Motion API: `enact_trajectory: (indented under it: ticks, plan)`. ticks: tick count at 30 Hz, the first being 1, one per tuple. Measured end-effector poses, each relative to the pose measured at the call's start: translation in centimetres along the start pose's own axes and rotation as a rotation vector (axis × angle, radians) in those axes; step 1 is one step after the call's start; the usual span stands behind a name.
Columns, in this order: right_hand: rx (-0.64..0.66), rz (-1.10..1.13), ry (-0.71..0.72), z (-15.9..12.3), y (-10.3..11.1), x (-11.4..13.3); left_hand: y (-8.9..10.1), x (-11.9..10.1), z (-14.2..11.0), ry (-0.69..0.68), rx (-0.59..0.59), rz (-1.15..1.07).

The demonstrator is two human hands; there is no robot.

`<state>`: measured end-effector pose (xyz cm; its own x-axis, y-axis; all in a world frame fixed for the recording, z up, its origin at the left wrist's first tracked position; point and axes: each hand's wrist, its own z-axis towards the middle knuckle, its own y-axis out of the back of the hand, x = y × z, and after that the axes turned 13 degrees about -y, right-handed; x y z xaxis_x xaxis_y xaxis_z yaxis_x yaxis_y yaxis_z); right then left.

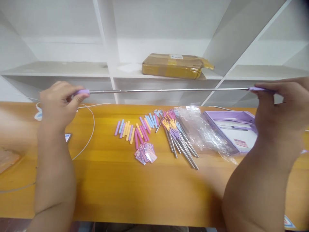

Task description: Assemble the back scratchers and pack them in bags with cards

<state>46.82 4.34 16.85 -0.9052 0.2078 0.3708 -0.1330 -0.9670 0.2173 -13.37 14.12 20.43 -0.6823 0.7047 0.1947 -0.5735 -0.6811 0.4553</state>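
Note:
Stretched level between my hands above the table is a telescopic back scratcher (169,90), its thin metal rod drawn out long. My left hand (58,103) pinches the purple grip at one end. The other purple end is held in the fingers of my right hand (281,103), which partly cover it. Below lie several back scratchers (180,138) with metal rods and purple, orange, blue and pink claw heads. Beside them are several coloured handle sleeves (127,130) in loose rows. A small pile of printed cards (146,153) sits in front of the sleeves.
A clear plastic bag (202,129) lies beside the scratchers, against a purple box (231,129) with a card inside. A taped cardboard parcel (172,66) rests on the white shelf (125,71) behind. A white cable (93,129) curves over the wooden table (108,193) near a phone-like device (68,137).

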Motion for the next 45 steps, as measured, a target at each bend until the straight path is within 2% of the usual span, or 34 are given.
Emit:
enact_trajectory:
  ticks: [3,6,9,11,14,16,18,23,27,33,36,40,45]
  plan:
    - [0.009,0.113,0.067,-0.1,-1.3,0.2,-0.1,-0.3,0.0,0.012,0.040,0.006]
    - [0.019,0.083,0.050,-0.3,-2.5,-0.6,-0.2,-0.7,0.2,0.038,0.078,0.007]
    - [0.107,0.077,0.054,-0.6,-3.2,-0.3,-0.9,-2.2,0.8,0.073,0.107,0.021]
    - [0.172,0.135,0.122,-1.5,-3.4,1.5,-2.0,-4.3,1.2,0.085,0.142,0.023]
    - [0.244,0.245,0.268,-4.0,-3.0,5.9,-4.0,-8.1,1.5,0.085,0.195,0.006]
    - [0.267,0.265,0.324,-5.7,-2.4,8.7,-5.1,-10.1,1.4,0.097,0.173,0.008]
    - [0.292,0.274,0.332,-7.0,-1.8,10.7,-5.6,-11.1,1.2,0.106,0.161,0.011]
    - [0.333,0.272,0.334,-6.9,-0.2,11.8,-4.7,-11.5,1.5,0.118,0.193,-0.001]
    - [0.370,0.289,0.458,-6.7,0.8,12.7,-3.8,-13.0,1.8,0.069,0.213,-0.012]
    - [0.306,0.330,0.603,-9.7,2.0,16.7,-4.0,-15.2,1.3,0.041,0.253,0.003]
    - [0.324,0.320,0.623,-10.5,2.1,17.6,-4.6,-15.1,1.1,0.024,0.280,0.004]
    - [0.404,0.300,0.600,-10.4,1.8,17.7,-5.3,-14.3,1.0,-0.002,0.323,-0.022]
    - [0.321,0.306,0.635,-10.6,1.1,17.4,-5.3,-13.9,0.9,0.010,0.355,-0.065]
